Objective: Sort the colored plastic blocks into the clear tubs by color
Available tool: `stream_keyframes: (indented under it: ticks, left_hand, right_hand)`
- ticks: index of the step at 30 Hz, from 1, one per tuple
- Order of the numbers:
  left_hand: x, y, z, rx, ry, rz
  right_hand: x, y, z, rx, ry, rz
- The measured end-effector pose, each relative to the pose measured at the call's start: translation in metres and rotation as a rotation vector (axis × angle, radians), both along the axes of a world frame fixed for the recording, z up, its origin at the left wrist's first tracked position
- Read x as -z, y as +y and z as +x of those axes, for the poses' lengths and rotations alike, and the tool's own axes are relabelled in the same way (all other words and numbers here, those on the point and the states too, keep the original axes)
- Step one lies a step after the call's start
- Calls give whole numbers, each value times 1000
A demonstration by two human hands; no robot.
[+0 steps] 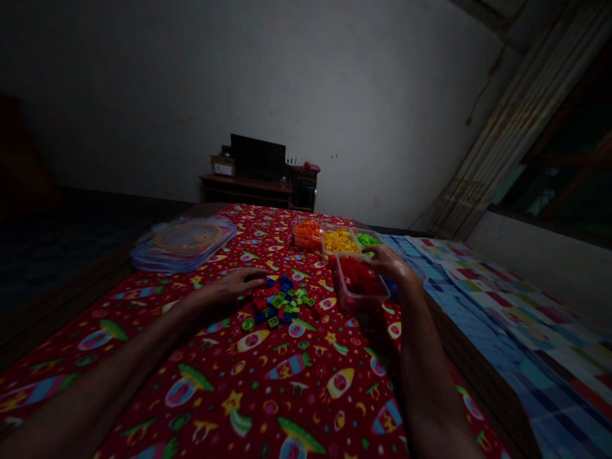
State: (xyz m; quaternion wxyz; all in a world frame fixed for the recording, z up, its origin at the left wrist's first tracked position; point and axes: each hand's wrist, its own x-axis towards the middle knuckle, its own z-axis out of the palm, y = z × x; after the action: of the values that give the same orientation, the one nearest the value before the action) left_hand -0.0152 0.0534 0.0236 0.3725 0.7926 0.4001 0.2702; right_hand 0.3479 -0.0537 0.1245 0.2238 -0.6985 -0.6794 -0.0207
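Observation:
My left hand point(234, 285) lies on the red rocket-print cloth point(268, 395), fingers stretched toward a small pile of mixed bricks point(280, 301) in blue, green and red, its fingertips at the pile's left edge. My right hand point(387, 261) hovers over the far right corner of a clear tub of red bricks point(358, 280), fingers curled downward; I cannot make out whether it holds a brick. Behind that tub stand tubs of orange bricks point(307, 234), yellow bricks point(339, 241) and green bricks point(368, 240).
A stack of clear plastic lids point(184, 242) lies at the far left of the cloth. A blue patchwork cloth point(502, 319) covers the surface to the right. A low wooden cabinet with a dark screen point(258, 172) stands against the back wall. The room is dim.

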Motion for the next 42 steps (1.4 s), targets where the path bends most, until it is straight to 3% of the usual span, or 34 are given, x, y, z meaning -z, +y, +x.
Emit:
stream_keyframes:
  ticks: [3, 6, 10, 14, 18, 22, 27, 31, 35, 42]
  left_hand:
    - [-12, -1, -11, 155, 22, -115]
    - [-16, -4, -13, 258, 42, -174]
    - [-12, -5, -7, 200, 97, -59]
    - [-9, -5, -4, 155, 186, 106]
    - [-10, -5, -4, 165, 256, 220]
    - [-17, -11, 2, 227, 315, 363]
    - [-26, -28, 19, 350, 290, 477]
    - [-20, -37, 30, 511, 359, 551]
    - [-13, -38, 31, 466, 424, 585]
    - [-21, -36, 25, 310, 396, 495]
  right_hand:
    - [-5, 0, -15, 36, 30, 58]
    - [-4, 1, -44, -93, 43, 77]
    - [13, 7, -87, -312, 0, -4]
    - [38, 16, -112, -345, -134, -105]
    - [56, 23, -120, -452, -170, -242]
    - [63, 26, -123, -551, -184, -341]
    - [54, 20, -115, -451, -178, -261]
    - [43, 14, -111, -405, -229, -285]
    - [44, 9, -120, -456, -302, -425]
    - [63, 11, -126, -461, -449, -360]
